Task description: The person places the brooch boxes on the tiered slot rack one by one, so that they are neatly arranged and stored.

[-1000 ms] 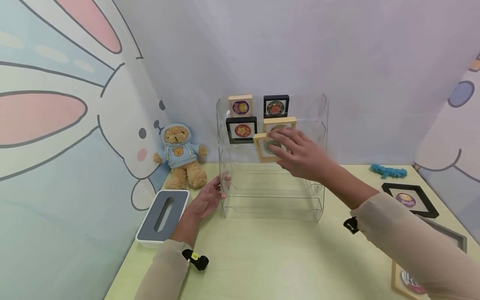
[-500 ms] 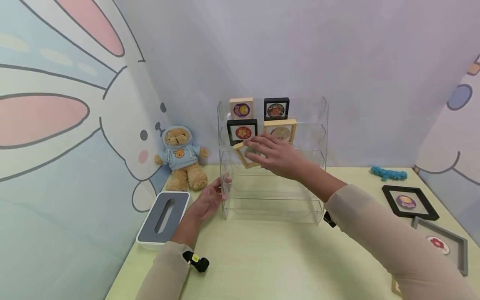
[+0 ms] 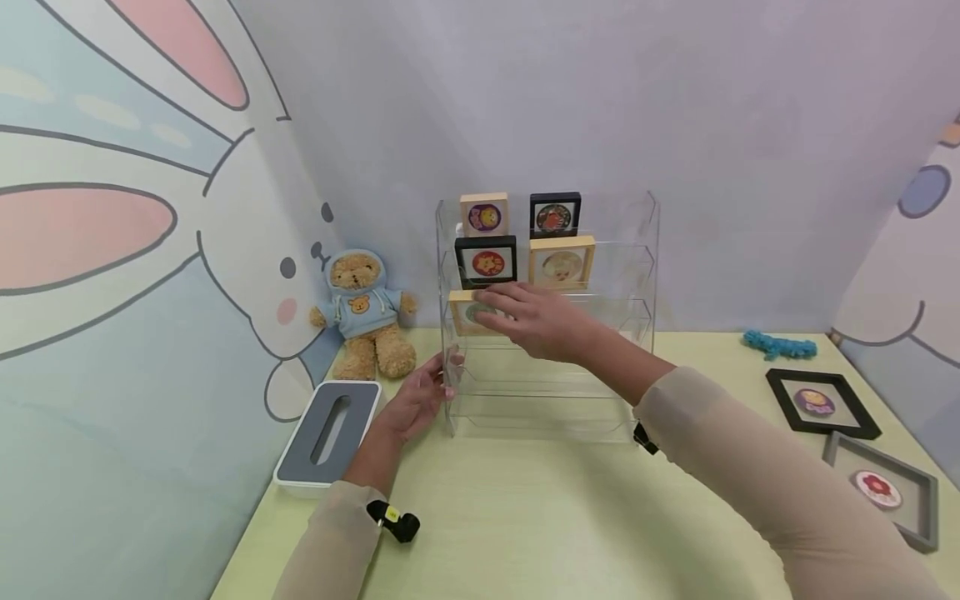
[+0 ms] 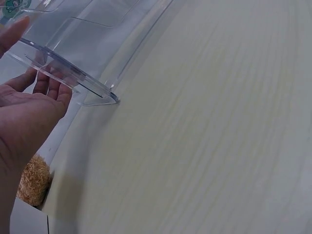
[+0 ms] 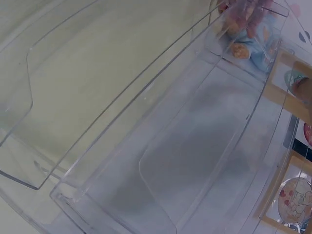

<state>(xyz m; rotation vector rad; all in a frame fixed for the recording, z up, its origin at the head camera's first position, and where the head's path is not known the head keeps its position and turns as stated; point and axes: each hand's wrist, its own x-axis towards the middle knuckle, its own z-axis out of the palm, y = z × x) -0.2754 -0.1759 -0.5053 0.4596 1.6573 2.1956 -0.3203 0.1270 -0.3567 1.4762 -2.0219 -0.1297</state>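
Note:
A clear acrylic display rack (image 3: pixel 555 398) with several tiers stands on the table. My left hand (image 3: pixel 414 402) grips its left side panel, fingers behind the edge and thumb in front, as the left wrist view shows. My right hand (image 3: pixel 542 323) holds a small light-wood frame (image 3: pixel 462 315) with a green round badge at the left of the third tier; the fingers cover its right part. Just above sit a black frame (image 3: pixel 486 262) with a red badge and a light-wood frame (image 3: pixel 562 263). On the top tier are another light-wood frame (image 3: pixel 483 216) and a black frame (image 3: pixel 555 216).
To the left are a teddy bear (image 3: pixel 366 315) in a blue hoodie and a tissue box (image 3: pixel 327 433). A larger black frame (image 3: pixel 822 403), a grey frame (image 3: pixel 885 492) and a blue fuzzy object (image 3: pixel 778 344) lie on the right. A wall rises behind the rack.
My right hand has moved left and slightly down with the light-wood frame, from in front of the rack's middle to the third tier's left end. The frame has straightened. My left hand stays put.

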